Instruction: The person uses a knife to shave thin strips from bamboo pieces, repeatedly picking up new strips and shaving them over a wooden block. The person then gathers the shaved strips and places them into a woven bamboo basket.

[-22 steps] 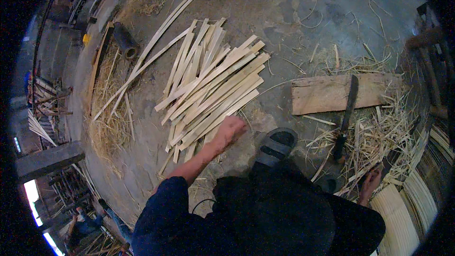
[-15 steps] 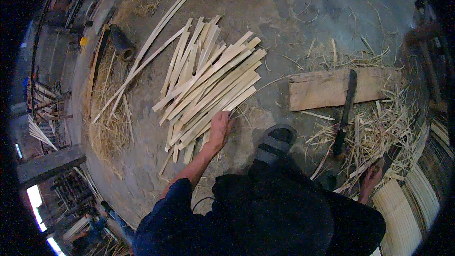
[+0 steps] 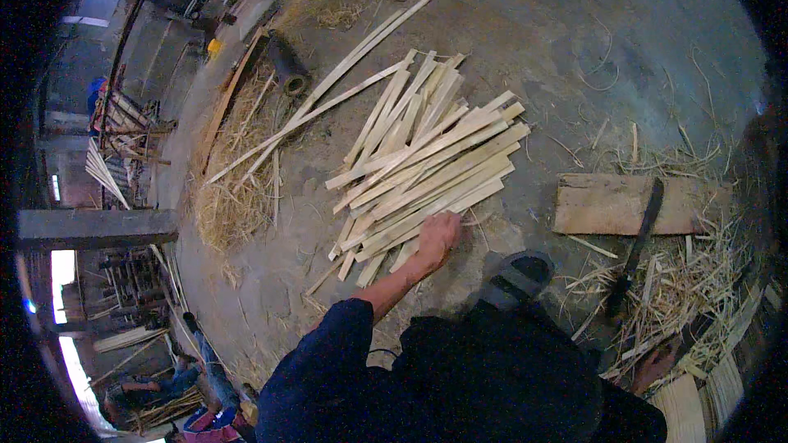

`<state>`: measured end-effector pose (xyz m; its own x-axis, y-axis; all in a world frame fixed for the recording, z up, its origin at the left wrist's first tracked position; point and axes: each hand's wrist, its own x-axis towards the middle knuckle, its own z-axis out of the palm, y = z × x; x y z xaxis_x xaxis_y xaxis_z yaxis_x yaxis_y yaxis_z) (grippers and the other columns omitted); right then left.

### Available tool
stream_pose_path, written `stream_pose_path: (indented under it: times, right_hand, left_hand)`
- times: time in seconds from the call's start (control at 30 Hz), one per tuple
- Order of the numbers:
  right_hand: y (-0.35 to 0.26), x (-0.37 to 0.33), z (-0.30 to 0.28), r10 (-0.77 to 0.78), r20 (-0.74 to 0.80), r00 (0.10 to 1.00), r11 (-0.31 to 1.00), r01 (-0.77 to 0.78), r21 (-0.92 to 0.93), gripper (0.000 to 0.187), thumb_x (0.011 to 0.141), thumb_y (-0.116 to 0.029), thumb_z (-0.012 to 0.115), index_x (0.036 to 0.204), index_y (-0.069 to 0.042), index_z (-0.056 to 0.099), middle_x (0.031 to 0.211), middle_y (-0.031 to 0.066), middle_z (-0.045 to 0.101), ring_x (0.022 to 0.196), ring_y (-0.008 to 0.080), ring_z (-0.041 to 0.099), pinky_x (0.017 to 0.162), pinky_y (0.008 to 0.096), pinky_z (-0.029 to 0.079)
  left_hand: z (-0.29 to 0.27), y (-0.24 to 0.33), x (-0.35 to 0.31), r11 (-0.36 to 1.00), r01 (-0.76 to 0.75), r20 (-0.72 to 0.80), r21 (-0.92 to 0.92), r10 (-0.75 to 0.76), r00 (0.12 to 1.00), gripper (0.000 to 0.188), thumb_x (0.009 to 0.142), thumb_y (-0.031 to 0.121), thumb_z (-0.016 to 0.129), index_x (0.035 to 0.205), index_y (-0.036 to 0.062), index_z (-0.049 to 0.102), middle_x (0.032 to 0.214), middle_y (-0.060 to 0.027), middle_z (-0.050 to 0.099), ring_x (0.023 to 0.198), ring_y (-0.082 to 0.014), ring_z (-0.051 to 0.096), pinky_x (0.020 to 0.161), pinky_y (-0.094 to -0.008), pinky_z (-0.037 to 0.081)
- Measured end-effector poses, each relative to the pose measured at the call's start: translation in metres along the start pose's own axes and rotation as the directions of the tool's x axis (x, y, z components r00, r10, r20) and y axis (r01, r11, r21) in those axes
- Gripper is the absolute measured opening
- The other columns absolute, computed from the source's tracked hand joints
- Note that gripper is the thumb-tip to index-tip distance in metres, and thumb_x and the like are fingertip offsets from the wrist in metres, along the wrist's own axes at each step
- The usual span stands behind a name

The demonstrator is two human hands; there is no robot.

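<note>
A loose pile of pale, flat bamboo strips lies on the floor in front of me. My left hand rests at the pile's near edge, its fingers curled over the closest strip. Far to the right, my right hand is low among curly shavings, dim and partly hidden, so its fingers are unclear. A long dark-bladed knife leans across a wooden board just beyond that hand, handle toward me.
A sandalled foot stands between pile and board. Long strips cross at the far left, beside straw-like shavings and a dark tube. Wide slatted bundles sit at lower right. Another person is at lower left.
The whole view has swung, so everything sits further right and lower. My left hand stays at the pile's near edge, its fingers now looking more curled. The right hand remains by the shavings.
</note>
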<state>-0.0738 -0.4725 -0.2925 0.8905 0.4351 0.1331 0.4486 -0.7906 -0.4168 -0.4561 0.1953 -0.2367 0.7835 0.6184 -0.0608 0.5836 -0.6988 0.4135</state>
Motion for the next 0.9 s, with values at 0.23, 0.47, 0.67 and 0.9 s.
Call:
stream_pose_path:
  times: [0.23, 0.47, 0.67, 0.9]
  right_hand:
    - [-0.036, 0.004, -0.019, -0.04, -0.15, 0.988, 0.994, 0.024, -0.106, 0.057, 0.089, -0.036, 0.055, 0.129, 0.004, 0.044, 0.119, 0.0238, 0.054, 0.11, 0.0381, 0.05, 0.093, 0.0423, 0.042]
    - [-0.089, 0.015, -0.02, 0.103, -0.005, 0.995, 0.983, -0.102, -0.151, 0.055, 0.094, -0.036, 0.046, 0.131, 0.003, 0.042, 0.124, 0.0227, 0.053, 0.115, 0.038, 0.05, 0.099, 0.0426, 0.038]
    - [-0.091, 0.021, -0.009, -0.094, -0.12, 0.988, 0.983, 0.073, -0.171, 0.057, 0.092, -0.031, 0.053, 0.133, 0.005, 0.04, 0.121, 0.0228, 0.055, 0.107, 0.0389, 0.054, 0.093, 0.042, 0.042]
    - [-0.088, 0.011, -0.004, 0.005, -0.123, 0.992, 0.982, -0.028, -0.188, 0.054, 0.091, -0.029, 0.053, 0.131, 0.005, 0.041, 0.123, 0.0228, 0.053, 0.11, 0.0382, 0.052, 0.095, 0.0424, 0.04]
  left_hand:
    - [-0.026, 0.069, 0.021, 0.566, 0.616, 0.557, -0.549, -0.301, 0.774, 0.045, 0.096, 0.036, 0.036, 0.121, -0.0001, 0.044, 0.104, -0.015, 0.059, 0.095, -0.0353, 0.055, 0.083, -0.0416, 0.043]
    - [-0.008, 0.045, 0.03, 0.789, 0.372, 0.48, -0.489, -0.113, 0.87, 0.048, 0.095, 0.044, 0.037, 0.114, 0.0018, 0.052, 0.109, -0.0174, 0.055, 0.105, -0.0338, 0.051, 0.091, -0.039, 0.039]
    - [-0.014, 0.072, 0.043, 0.712, 0.142, 0.307, -0.687, 0.108, 0.946, 0.036, 0.092, 0.035, 0.05, 0.105, 0.0027, 0.057, 0.097, -0.0162, 0.056, 0.087, -0.0274, 0.056, 0.075, -0.0383, 0.045]
    - [-0.077, 0.188, 0.074, 0.432, -0.381, -0.093, -0.817, 0.554, 0.827, 0.038, 0.081, 0.018, 0.068, 0.115, 0.0065, 0.054, 0.111, -0.0183, 0.054, 0.094, -0.0325, 0.059, 0.082, -0.0406, 0.048]
